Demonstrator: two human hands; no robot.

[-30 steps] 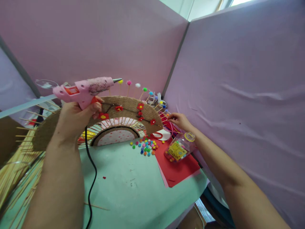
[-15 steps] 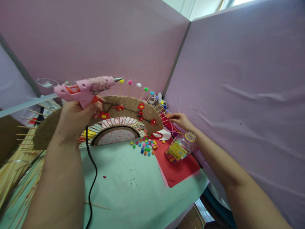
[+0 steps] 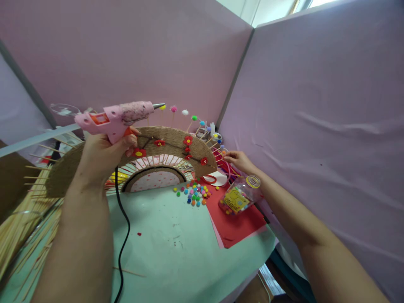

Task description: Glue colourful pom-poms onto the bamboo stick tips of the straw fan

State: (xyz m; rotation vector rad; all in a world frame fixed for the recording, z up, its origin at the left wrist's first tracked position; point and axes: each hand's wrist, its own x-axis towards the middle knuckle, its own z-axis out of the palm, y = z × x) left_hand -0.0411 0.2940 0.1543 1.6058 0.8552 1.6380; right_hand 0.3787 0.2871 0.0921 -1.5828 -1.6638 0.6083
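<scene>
My left hand (image 3: 101, 158) still grips the glue gun (image 3: 116, 118), now a bit more right. My right hand (image 3: 240, 160) keeps pinching sticks by the fan (image 3: 170, 143).

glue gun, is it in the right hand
No, the left hand holds the pink glue gun, while the right hand reaches toward the sticks at the fan's far edge.

My left hand (image 3: 101, 158) carries the pink plastic hot glue gun (image 3: 118, 118) slightly right of where it was a second ago, its metal nozzle now nearer the yellow pompom on its stick (image 3: 163, 107). My right hand (image 3: 240, 160) edges slightly further in beside the twine-wrapped half-circle fan (image 3: 170, 141).
</scene>
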